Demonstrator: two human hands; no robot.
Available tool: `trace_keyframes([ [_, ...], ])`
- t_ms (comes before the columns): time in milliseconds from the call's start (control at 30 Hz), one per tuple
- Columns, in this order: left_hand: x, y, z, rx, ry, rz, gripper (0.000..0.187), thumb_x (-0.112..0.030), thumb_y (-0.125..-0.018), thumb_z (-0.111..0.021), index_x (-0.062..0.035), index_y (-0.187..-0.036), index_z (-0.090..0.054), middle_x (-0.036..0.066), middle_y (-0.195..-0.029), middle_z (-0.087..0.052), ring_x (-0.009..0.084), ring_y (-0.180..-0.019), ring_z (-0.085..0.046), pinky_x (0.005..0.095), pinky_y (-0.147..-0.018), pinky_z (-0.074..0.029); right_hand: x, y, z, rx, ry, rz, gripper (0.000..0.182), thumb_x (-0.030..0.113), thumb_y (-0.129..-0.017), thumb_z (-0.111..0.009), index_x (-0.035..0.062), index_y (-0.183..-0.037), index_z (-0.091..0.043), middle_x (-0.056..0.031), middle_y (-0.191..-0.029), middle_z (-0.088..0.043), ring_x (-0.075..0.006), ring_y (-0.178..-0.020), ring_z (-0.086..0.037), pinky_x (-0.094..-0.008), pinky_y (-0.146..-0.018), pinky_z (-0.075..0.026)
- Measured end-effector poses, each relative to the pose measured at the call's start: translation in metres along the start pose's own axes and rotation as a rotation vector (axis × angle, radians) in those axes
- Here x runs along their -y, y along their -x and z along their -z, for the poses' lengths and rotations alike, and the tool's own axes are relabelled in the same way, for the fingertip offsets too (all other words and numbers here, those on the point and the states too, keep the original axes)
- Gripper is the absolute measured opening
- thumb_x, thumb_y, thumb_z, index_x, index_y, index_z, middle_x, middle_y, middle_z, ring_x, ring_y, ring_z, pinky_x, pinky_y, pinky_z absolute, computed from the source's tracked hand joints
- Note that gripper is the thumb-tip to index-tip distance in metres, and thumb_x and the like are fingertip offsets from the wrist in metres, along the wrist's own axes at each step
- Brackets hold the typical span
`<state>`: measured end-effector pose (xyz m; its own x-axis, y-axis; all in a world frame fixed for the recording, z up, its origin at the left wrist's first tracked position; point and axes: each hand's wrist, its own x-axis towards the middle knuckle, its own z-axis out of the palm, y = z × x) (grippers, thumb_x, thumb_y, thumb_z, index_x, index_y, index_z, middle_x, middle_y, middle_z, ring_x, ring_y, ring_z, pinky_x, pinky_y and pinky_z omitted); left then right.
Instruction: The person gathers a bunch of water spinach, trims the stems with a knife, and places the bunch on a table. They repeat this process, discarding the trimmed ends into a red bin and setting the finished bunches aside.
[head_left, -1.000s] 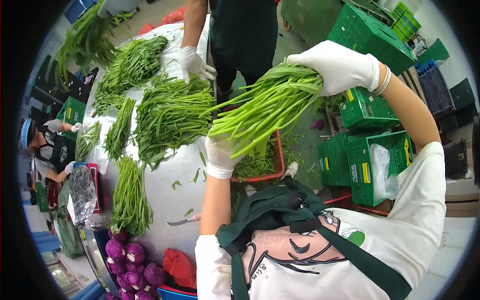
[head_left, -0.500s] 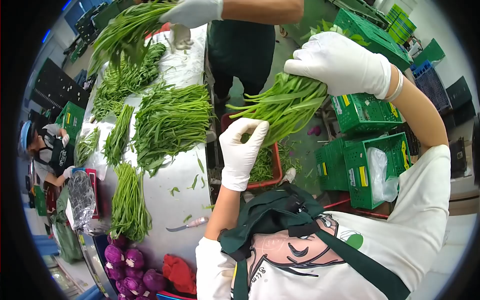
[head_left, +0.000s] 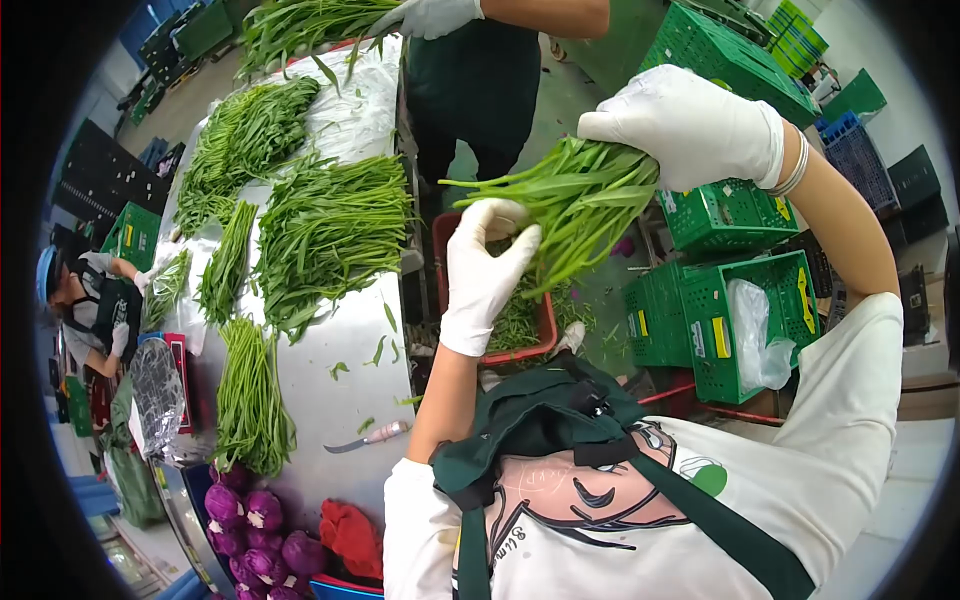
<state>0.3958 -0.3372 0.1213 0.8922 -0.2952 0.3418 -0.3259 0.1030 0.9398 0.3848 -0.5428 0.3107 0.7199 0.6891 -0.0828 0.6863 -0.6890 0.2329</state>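
My gloved right hand (head_left: pixel 690 125) is closed around a bunch of water spinach (head_left: pixel 590 205), its stems pointing left, raised above the floor beside the table. My gloved left hand (head_left: pixel 490 270) is at the left edge of that bunch, thumb and fingers curled into a ring with the tips against the greens. Exactly which stems or leaves lie between those fingertips is hard to see. On the metal table (head_left: pixel 340 390) to the left lie a wide pile of water spinach (head_left: pixel 335 225) and smaller bundles. A small curved knife (head_left: pixel 370 437) with a light handle rests near the table edge.
Below my hands stands a red bin (head_left: pixel 545 325) with green scraps. Green crates (head_left: pixel 745 335) are stacked at right. Purple cabbages (head_left: pixel 265 545) and a red cloth (head_left: pixel 350 538) sit at lower left. Across the table, a co-worker's gloved hand (head_left: pixel 437 17) holds greens; another person (head_left: pixel 95 300) works at far left.
My left hand has risen slightly, and its fingers have shifted along the bunch's edge. The co-worker's hand with greens has moved up and right. The whole view has shifted a little.
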Motion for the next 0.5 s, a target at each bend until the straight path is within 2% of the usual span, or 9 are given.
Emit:
trace_keyframes([
  [67,-0.006,0.006,0.002,0.074,0.040,-0.025,0.017,-0.003,-0.073,-0.069,-0.0003,-0.087,-0.060,0.005,-0.081,-0.062,0.0116,-0.074,-0.059,0.0258,-0.072,-0.048,0.001,0.002,0.002,0.029,-0.078,-0.001,0.040,0.010,-0.062,-0.070,0.0070,-0.099,-0.054,-0.0131,-0.077,-0.061,-0.0352,-0.075,-0.061,-0.0416,-0.066,-0.050],
  [100,-0.008,0.011,0.002,0.054,0.034,-0.077,0.016,-0.002,-0.072,-0.069,-0.0001,-0.086,-0.062,0.007,-0.083,-0.063,0.0135,-0.080,-0.061,0.0258,-0.074,-0.048,0.002,0.002,0.003,0.046,-0.109,-0.024,0.039,0.011,-0.063,-0.070,0.0070,-0.099,-0.054,-0.0136,-0.077,-0.061,-0.0356,-0.075,-0.061,-0.0417,-0.066,-0.050],
  [200,-0.018,0.020,-0.002,-0.018,0.072,-0.226,0.019,-0.001,-0.071,-0.069,0.0004,-0.088,-0.063,0.009,-0.085,-0.064,0.0172,-0.083,-0.061,0.0282,-0.076,-0.048,0.006,0.006,0.009,0.085,-0.190,-0.078,0.037,0.014,-0.066,-0.070,0.0068,-0.100,-0.056,-0.0150,-0.077,-0.061,-0.0364,-0.075,-0.060,-0.0418,-0.066,-0.049],
  [233,-0.019,0.018,0.000,0.013,0.007,-0.383,0.024,-0.001,-0.069,-0.069,0.0005,-0.092,-0.064,0.010,-0.089,-0.065,0.0204,-0.084,-0.061,0.0307,-0.078,-0.048,0.008,0.007,0.010,0.090,-0.209,-0.083,0.037,0.015,-0.067,-0.070,0.0069,-0.100,-0.056,-0.0151,-0.077,-0.061,-0.0364,-0.076,-0.060,-0.0417,-0.066,-0.049],
  [367,-0.022,0.026,-0.002,0.054,0.144,-0.301,0.030,-0.004,-0.069,-0.070,-0.0004,-0.098,-0.066,0.011,-0.093,-0.064,0.0214,-0.085,-0.060,0.0313,-0.080,-0.047,0.009,0.010,0.010,0.047,-0.232,-0.055,0.037,0.018,-0.069,-0.071,0.0069,-0.101,-0.057,-0.0154,-0.078,-0.062,-0.0363,-0.076,-0.060,-0.0411,-0.066,-0.049],
  [500,-0.029,0.030,-0.001,0.059,0.089,-0.266,0.035,-0.004,-0.065,-0.075,-0.0021,-0.099,-0.068,0.010,-0.089,-0.061,0.0203,-0.084,-0.060,0.0294,-0.078,-0.047,0.010,0.011,0.007,0.008,-0.243,-0.021,0.037,0.017,-0.068,-0.071,0.0069,-0.101,-0.057,-0.0152,-0.078,-0.062,-0.0359,-0.075,-0.060,-0.0406,-0.066,-0.049],
])
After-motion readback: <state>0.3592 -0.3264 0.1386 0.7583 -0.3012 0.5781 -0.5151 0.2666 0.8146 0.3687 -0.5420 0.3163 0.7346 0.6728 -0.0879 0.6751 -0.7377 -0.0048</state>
